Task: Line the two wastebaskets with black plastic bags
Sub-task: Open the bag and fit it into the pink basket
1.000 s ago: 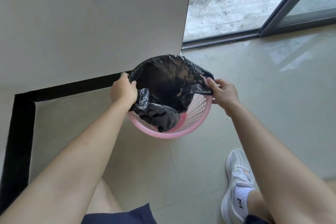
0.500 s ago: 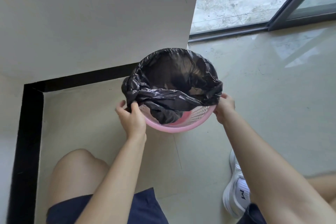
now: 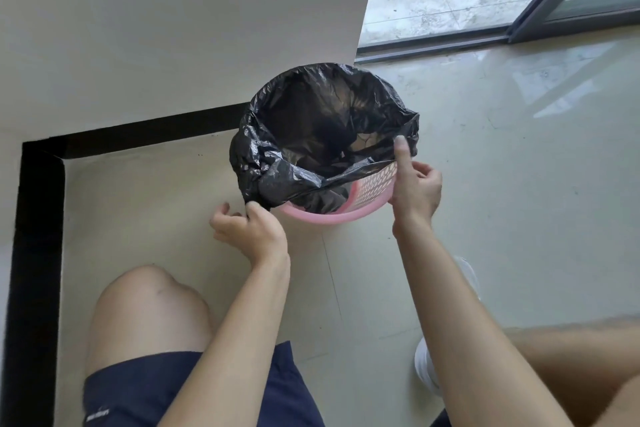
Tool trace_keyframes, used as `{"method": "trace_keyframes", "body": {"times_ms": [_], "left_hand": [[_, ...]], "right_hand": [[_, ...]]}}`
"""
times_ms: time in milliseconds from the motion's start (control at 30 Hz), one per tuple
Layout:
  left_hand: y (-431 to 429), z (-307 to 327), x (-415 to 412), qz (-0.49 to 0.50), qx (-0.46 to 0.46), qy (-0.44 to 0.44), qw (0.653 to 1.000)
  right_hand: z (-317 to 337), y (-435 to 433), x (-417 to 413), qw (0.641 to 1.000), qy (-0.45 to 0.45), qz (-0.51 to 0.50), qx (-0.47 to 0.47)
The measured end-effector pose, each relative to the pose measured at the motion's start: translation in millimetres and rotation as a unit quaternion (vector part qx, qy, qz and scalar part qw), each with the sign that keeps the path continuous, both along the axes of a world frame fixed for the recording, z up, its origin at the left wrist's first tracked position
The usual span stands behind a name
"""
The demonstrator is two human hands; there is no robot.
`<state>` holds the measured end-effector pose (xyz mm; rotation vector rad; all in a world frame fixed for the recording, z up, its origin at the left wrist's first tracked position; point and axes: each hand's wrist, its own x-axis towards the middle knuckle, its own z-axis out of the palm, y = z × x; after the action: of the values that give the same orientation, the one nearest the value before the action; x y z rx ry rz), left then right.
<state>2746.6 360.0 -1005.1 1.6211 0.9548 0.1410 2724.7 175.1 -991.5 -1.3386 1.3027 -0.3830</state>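
Observation:
A pink perforated wastebasket (image 3: 367, 209) stands on the pale floor near the wall corner. A black plastic bag (image 3: 322, 135) sits inside it, its mouth folded over the far and left rim, while the near rim shows bare pink. My left hand (image 3: 250, 230) pinches the bag's edge at the basket's lower left. My right hand (image 3: 414, 185) grips the bag's edge at the right rim, thumb raised against the plastic. Only one wastebasket is in view.
A white wall (image 3: 173, 28) with black baseboard (image 3: 38, 218) runs behind and to the left. A sliding glass door frame (image 3: 540, 10) lies at the upper right. My bare knee (image 3: 149, 315) and white shoe (image 3: 427, 369) are close below.
The bag's edge has been pulled further down over the left and far rim. My left hand dropped lower at the near left; my right hand rose onto the right rim.

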Motion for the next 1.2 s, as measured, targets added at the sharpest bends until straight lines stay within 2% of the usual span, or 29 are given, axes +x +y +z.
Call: {"method": "trace_keyframes", "body": {"times_ms": [67, 100, 200, 333, 433, 500, 633, 700, 800, 867, 1000, 1100, 1133, 1200], "left_hand": [[-9.2, 7.7, -3.5, 0.055, -0.109, 0.065, 0.99], [-13.2, 10.3, -5.9, 0.049, -0.147, 0.093, 0.983], [-21.3, 11.4, -13.5, 0.017, -0.236, 0.085, 0.968], [-19.2, 9.3, -9.7, 0.017, -0.207, 0.006, 0.978], [-12.8, 7.5, -6.5, 0.01, -0.202, -0.007, 0.979], [-6.8, 7.0, -5.5, 0.014, -0.204, -0.015, 0.979], [1.9, 4.2, -0.8, 0.053, -0.243, -0.03, 0.968], [6.2, 0.6, 0.7, 0.06, -0.232, -0.032, 0.97], [7.9, -7.7, -2.9, 0.04, -0.185, -0.001, 0.982], [6.9, -15.0, -6.0, 0.02, -0.168, 0.028, 0.985], [11.6, -22.8, 5.4, -0.022, -0.129, 0.076, 0.988], [22.9, -19.1, 18.9, -0.022, -0.166, 0.092, 0.982], [26.4, -16.9, 21.0, -0.024, -0.145, 0.086, 0.985], [32.1, -11.8, 19.4, -0.04, 0.036, 0.017, 0.998]], "right_hand": [[-1.5, 7.0, 4.0, 0.998, 0.024, 0.022, -0.054], [-2.3, 8.8, 5.3, 0.996, 0.033, 0.028, -0.074], [-4.3, 11.7, 3.2, 0.992, 0.046, 0.049, -0.109], [-7.1, 20.6, -3.8, 0.986, 0.043, 0.095, -0.129], [-7.3, 27.4, -3.3, 0.994, 0.016, 0.069, -0.08], [-5.5, 30.4, -0.3, 0.997, 0.032, 0.053, -0.052], [-8.5, 31.2, 2.8, 0.998, 0.014, 0.036, -0.059], [-10.5, 34.3, 3.9, 0.999, -0.024, 0.021, -0.038], [-16.5, 40.5, 4.3, 0.994, -0.076, -0.012, 0.073], [-23.8, 42.6, 2.9, 0.992, -0.065, -0.011, 0.109], [-35.5, 39.9, 7.8, 0.991, -0.022, 0.081, 0.105], [-34.7, 28.2, 15.2, 0.985, -0.003, 0.15, 0.087], [-33.4, 23.6, 16.7, 0.982, -0.003, 0.165, 0.092], [-29.4, 14.5, 17.2, 0.985, 0.006, 0.156, 0.072]]}}
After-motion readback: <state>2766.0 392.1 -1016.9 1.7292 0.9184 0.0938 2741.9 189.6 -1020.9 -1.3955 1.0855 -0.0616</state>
